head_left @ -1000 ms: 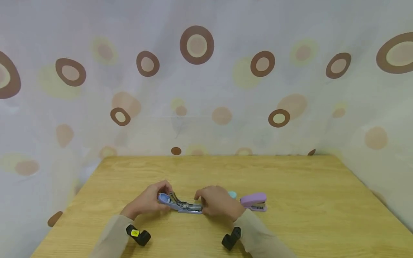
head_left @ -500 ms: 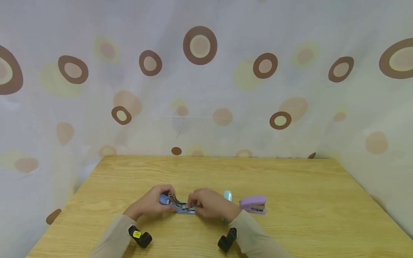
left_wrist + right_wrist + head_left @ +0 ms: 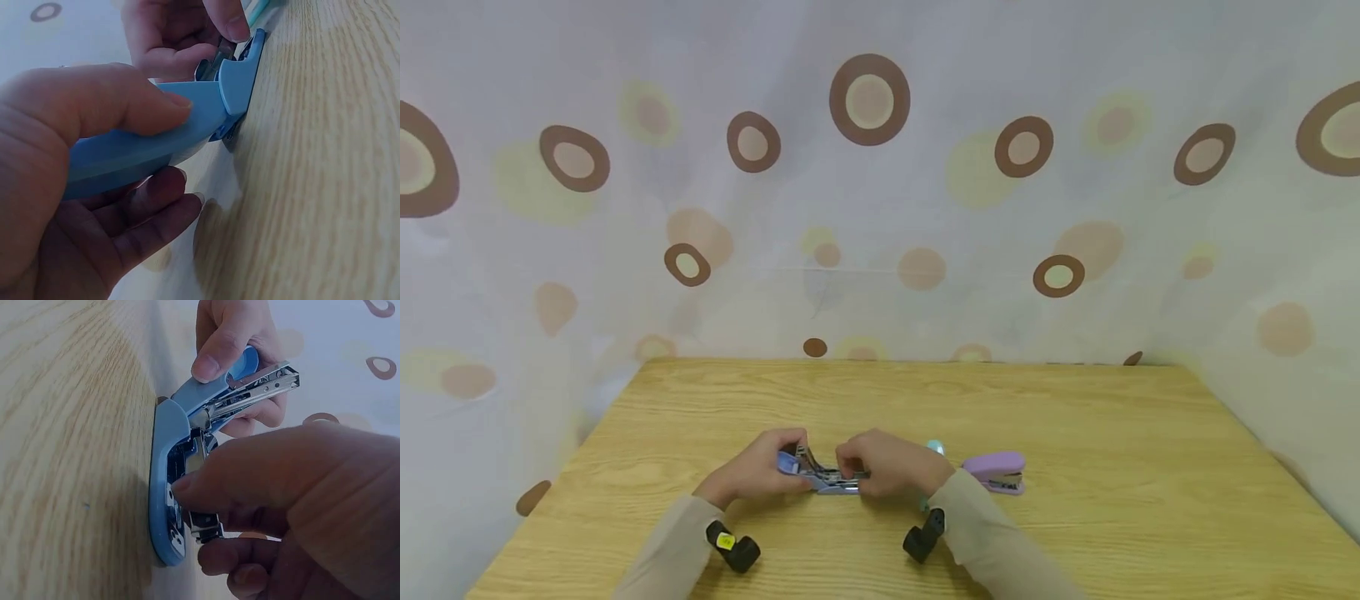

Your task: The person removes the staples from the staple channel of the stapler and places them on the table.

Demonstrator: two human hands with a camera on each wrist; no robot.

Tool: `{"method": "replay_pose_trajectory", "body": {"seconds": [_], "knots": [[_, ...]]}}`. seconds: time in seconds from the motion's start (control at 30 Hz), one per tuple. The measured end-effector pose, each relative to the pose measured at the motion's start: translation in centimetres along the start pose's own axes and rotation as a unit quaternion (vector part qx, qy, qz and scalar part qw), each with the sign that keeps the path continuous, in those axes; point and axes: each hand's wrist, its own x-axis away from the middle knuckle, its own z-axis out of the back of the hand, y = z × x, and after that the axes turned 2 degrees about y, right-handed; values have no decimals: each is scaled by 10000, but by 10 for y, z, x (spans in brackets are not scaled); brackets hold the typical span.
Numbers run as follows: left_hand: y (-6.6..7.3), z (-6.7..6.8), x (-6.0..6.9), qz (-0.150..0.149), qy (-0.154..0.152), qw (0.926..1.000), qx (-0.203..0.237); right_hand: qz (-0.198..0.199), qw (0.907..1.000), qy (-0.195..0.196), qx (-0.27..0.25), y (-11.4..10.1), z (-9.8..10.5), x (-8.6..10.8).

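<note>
A blue stapler [image 3: 837, 490] is spread wide on the table, its metal insides showing in the right wrist view. Its top cover [image 3: 134, 153] lies in the grip of my left hand [image 3: 758, 471], thumb on one side and fingers on the other. The stapler's base [image 3: 160, 500] rests along the tabletop. A metal staple rail [image 3: 265, 387] sticks up at an angle from the raised half. Over the base, my right hand [image 3: 891, 462] pinches a second metal part [image 3: 205, 525] between thumb and curled fingers. That part is partly hidden by the thumb.
A purple stapler [image 3: 997, 468] sits on the table [image 3: 1112, 517] to the right of my right hand. Just behind that hand is a pale teal object [image 3: 936, 447], mostly covered by the wrist. A patterned cloth [image 3: 880, 208] hangs behind the table.
My right hand has shifted left from the stapler's end, its fingers now at the metal part over the base. More of the teal object shows. The left hand keeps its grip.
</note>
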Motion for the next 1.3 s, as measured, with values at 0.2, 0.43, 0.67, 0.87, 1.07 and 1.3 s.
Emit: {"method": "replay_pose_trajectory", "body": {"seconds": [0.2,0.43,0.67,0.87,1.07,1.3], "knots": [[0,-3,-3,94,-30,9999,85,150,9997,145,-137,5,2,7],[0,-3,-2,117,42,9999,-30,117,9983,483,-316,2,4,14],[0,-4,0,94,20,10000,-6,254,9941,1026,-257,5,-3,19],[1,-3,-1,101,31,9999,24,515,9862,1510,-442,4,-1,23],[1,-2,0,56,66,10000,11,717,9830,1610,-506,0,2,30],[1,-1,0,126,77,9998,-152,832,9839,1535,-388,-6,2,47]]}}
